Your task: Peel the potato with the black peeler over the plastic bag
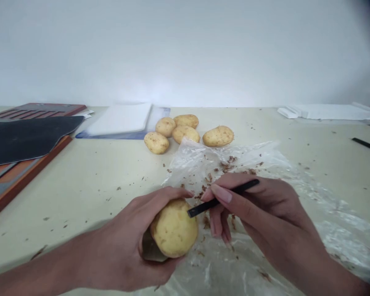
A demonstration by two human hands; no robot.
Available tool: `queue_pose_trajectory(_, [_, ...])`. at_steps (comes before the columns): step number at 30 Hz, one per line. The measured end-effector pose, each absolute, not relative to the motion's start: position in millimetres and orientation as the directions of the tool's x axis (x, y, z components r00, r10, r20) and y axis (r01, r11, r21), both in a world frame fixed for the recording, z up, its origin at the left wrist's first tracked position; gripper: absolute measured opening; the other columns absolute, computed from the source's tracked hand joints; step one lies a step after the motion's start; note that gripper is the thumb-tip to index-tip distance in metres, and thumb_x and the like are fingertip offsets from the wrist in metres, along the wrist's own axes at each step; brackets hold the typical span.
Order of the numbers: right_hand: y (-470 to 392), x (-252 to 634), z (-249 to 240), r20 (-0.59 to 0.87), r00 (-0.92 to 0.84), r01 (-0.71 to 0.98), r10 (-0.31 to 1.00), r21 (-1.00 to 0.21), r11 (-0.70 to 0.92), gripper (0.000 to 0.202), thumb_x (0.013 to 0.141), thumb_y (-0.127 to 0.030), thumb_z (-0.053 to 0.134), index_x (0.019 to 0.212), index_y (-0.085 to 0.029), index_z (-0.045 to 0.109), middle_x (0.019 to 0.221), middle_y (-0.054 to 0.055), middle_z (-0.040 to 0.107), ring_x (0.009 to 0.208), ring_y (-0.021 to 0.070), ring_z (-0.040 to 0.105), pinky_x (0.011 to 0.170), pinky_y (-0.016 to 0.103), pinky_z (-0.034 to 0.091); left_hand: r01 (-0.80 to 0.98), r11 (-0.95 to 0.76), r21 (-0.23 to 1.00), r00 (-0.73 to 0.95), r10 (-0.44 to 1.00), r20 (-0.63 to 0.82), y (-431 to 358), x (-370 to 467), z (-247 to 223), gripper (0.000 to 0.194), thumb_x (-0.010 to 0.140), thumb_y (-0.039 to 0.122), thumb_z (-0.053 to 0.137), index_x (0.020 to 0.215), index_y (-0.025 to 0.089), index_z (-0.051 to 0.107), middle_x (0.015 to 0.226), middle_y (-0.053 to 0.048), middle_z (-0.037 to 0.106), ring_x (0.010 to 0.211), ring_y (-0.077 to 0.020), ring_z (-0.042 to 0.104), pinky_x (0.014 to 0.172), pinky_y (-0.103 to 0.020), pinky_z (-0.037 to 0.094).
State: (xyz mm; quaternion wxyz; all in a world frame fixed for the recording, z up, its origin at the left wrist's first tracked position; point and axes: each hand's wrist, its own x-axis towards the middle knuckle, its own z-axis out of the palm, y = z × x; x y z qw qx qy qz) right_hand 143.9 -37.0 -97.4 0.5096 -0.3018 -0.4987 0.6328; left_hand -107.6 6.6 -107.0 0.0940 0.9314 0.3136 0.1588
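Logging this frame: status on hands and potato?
Left hand gripping potato. Right hand holding black tool, tip at potato. Plastic sheet underneath, peel scraps on it. Nothing between.

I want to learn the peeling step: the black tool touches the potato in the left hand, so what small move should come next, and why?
Probably draw the black tool across the potato. The right hand has its tip on the skin, the left hand grips the potato firmly, and the plastic sheet below already holds peel scraps.

Bare left grip (132, 236), bare right grip (259, 205), forearms without sleeves, longish natural fingernails, no rings
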Motion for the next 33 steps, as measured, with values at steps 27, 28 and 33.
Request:
queue_pose_trajectory(27, [-32, 135, -102, 0.126, -0.286, -0.251, 0.950, -0.967, 0.053, 0.037, 0.107, -0.040, 0.064, 0.103, -0.003, 0.067, 0.081, 0.006, 0.064, 0.067, 0.0046, 0.067, 0.063, 0.003, 0.059, 0.588, -0.551, 0.592, 0.669, 0.743, 0.028, 11, -99, -103, 0.060, 0.075, 0.055, 0.078, 0.124, 0.027, 0.059, 0.107, 0.009, 0.070, 0.087, 0.0080, 0.066, 0.080, 0.002, 0.053])
queue_pose_trajectory(28, [-32, 134, -102, 0.110, -0.331, -0.235, 0.937, -0.971, 0.031, 0.039, 0.108, -0.041, 0.062, 0.103, -0.003, 0.068, 0.079, 0.006, 0.063, 0.068, 0.0031, 0.067, 0.065, 0.001, 0.058, 0.585, -0.527, 0.617, 0.672, 0.741, -0.005, 11, -99, -103, 0.060, 0.075, 0.055, 0.077, 0.125, 0.026, 0.059, 0.108, 0.008, 0.071, 0.088, 0.0071, 0.066, 0.079, 0.001, 0.054])
queue_pose_trajectory(33, [-29, 141, -104, 0.120, -0.099, -0.207, 0.988, -0.973, 0.097, 0.037, 0.099, -0.044, 0.073, 0.099, -0.007, 0.070, 0.092, 0.006, 0.067, 0.066, 0.0074, 0.067, 0.059, 0.009, 0.059, 0.605, -0.544, 0.581, 0.646, 0.763, 0.041, 13, -98, -101, 0.064, 0.074, 0.055, 0.077, 0.124, 0.019, 0.061, 0.104, 0.001, 0.070, 0.095, 0.0008, 0.066, 0.091, -0.007, 0.058])
